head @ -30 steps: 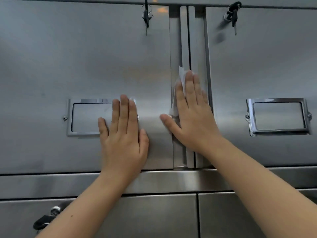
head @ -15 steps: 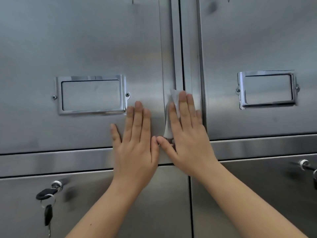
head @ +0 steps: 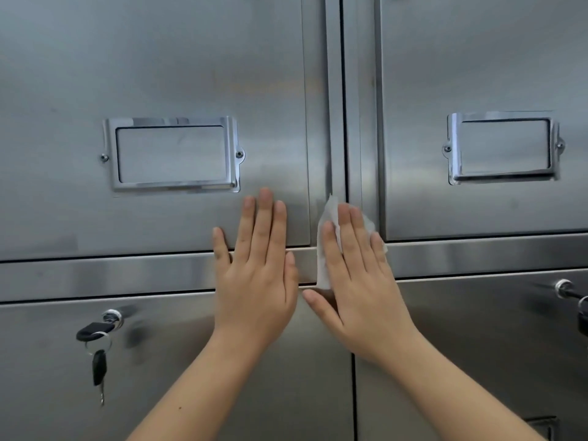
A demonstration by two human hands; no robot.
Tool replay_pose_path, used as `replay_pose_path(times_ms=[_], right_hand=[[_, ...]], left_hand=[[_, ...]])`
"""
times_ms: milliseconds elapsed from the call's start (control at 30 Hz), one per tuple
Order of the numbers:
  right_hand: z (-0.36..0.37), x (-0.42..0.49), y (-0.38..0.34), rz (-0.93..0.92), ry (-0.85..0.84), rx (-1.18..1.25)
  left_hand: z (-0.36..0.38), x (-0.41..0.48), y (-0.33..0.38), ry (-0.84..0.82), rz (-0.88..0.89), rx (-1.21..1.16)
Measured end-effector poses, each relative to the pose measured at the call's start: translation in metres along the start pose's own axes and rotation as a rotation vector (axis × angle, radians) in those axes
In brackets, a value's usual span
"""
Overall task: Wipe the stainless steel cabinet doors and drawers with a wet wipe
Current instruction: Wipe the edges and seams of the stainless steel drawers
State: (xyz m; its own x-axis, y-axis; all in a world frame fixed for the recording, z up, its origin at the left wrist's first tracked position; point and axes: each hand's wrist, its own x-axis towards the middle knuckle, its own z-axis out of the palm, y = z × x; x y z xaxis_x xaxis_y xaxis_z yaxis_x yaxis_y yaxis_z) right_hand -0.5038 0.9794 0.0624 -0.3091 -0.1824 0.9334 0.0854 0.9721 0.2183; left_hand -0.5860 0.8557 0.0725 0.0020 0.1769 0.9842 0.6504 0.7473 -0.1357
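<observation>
Two upper stainless steel cabinet doors fill the view, the left door (head: 159, 74) and the right door (head: 477, 58), with a vertical post (head: 353, 106) between them. My right hand (head: 356, 275) lies flat with straight fingers, pressing a white wet wipe (head: 327, 214) against the foot of that post and the horizontal rail (head: 127, 275) below. My left hand (head: 257, 268) rests flat and empty on the left door's lower right corner and the rail. The wipe is mostly hidden under my right palm.
Each upper door carries a chrome label frame, left frame (head: 173, 154) and right frame (head: 502, 148). Below the rail are lower doors; the left one has a lock with hanging keys (head: 97, 345), and another lock (head: 564, 288) sits at the right edge.
Both hands have slid down the doors, the right one dragging the wipe down the centre post to the rail. The view has shifted downward, bringing the lower doors and their keys into sight.
</observation>
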Motion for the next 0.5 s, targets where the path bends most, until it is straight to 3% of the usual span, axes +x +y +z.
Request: replay_pose_path(times_ms=[200, 500], right_hand=[[-0.005, 0.036, 0.007, 0.031, -0.043, 0.081], [-0.004, 0.003, 0.006, -0.015, -0.027, -0.013]], left_hand=[[0.001, 0.0, -0.001, 0.014, 0.002, -0.013], [0.001, -0.001, 0.0, 0.017, 0.004, -0.003]])
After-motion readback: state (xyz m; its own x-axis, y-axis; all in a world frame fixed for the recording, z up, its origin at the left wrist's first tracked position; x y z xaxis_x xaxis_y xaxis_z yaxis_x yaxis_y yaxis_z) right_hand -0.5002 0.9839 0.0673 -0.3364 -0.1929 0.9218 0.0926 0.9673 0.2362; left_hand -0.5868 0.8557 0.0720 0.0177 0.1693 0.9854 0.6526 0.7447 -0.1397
